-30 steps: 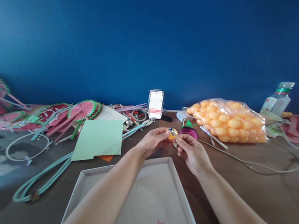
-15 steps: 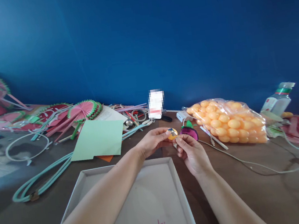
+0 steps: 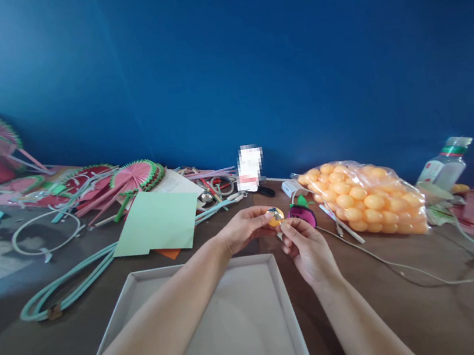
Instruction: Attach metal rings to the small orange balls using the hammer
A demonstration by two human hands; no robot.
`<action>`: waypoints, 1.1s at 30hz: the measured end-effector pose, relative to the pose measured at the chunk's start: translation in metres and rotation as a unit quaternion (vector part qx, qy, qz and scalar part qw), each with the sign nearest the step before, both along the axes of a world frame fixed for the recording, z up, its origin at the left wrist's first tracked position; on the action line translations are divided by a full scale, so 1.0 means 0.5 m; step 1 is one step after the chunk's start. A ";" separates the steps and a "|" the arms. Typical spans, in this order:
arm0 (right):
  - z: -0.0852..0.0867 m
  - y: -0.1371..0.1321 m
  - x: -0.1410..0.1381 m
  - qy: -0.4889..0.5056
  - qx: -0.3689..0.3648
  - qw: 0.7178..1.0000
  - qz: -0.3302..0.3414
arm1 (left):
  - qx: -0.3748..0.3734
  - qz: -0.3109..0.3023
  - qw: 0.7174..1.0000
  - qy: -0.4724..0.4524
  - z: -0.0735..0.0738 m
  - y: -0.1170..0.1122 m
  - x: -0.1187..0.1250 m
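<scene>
Between my two hands is a small round shiny piece (image 3: pixel 276 216), gold with a dark and silvery patch; its exact kind is unclear. The fingers and thumb of my left hand (image 3: pixel 245 229) close on its left side. From the lower right, my right hand (image 3: pixel 311 246) pinches at its edge, with whatever lies between those fingertips too small to make out. Just behind the right fingers lies a purple item with a green top (image 3: pixel 304 214). Below my forearms is a shallow white box (image 3: pixel 275 295) marked with pink writing.
A clear bag of orange balls (image 3: pixel 370 200) lies to the right, near a bottle (image 3: pixel 445 166) and a white cable (image 3: pixel 390 264). At left are green paper (image 3: pixel 155 221), coiled tubing (image 3: pixel 65 290) and watermelon-patterned paper fans (image 3: pixel 137 175). A blue wall (image 3: pixel 211 57) rises behind.
My hands keep their hold on the round piece, with barely any change in the fingers. The whole view has shifted slightly. A blurred shape, perhaps a hand, shows at the far left edge.
</scene>
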State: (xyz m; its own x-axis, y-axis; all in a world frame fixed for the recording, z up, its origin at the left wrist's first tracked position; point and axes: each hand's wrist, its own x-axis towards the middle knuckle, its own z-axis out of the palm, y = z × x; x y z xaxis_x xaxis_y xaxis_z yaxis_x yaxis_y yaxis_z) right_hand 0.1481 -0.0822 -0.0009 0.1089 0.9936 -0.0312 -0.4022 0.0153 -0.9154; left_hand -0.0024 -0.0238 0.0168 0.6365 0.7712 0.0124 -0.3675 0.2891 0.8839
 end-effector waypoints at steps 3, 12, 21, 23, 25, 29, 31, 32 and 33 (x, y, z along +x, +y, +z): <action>0.001 -0.001 -0.001 0.003 0.001 1.000 -0.006 | 0.001 -0.001 1.000 -0.005 -0.002 0.001 0.001; 0.003 -0.002 -0.004 0.000 0.004 1.000 -0.011 | -0.009 0.009 1.000 -0.007 0.002 -0.001 0.002; 0.006 -0.005 -0.004 0.000 0.013 1.000 0.002 | -0.002 0.005 1.000 -0.005 -0.002 -0.002 0.002; 0.007 -0.005 -0.003 0.002 0.011 1.000 0.000 | -0.002 0.004 1.000 -0.006 -0.002 -0.002 0.003; 0.008 -0.005 -0.003 0.001 0.010 1.000 0.001 | -0.004 0.007 1.000 -0.003 -0.003 -0.002 0.003; 0.011 -0.005 -0.004 0.003 0.010 1.000 0.005 | -0.004 0.011 1.000 0.000 -0.002 -0.003 0.004; 0.011 -0.004 -0.004 0.005 0.011 1.000 0.007 | -0.002 0.012 1.000 -0.001 -0.001 -0.004 0.004; 0.011 -0.004 -0.004 0.005 0.012 1.000 0.008 | -0.002 0.013 1.000 -0.002 0.000 -0.005 0.004; 0.011 -0.004 -0.003 0.004 0.012 1.000 0.010 | -0.002 0.014 1.000 -0.003 0.001 -0.006 0.004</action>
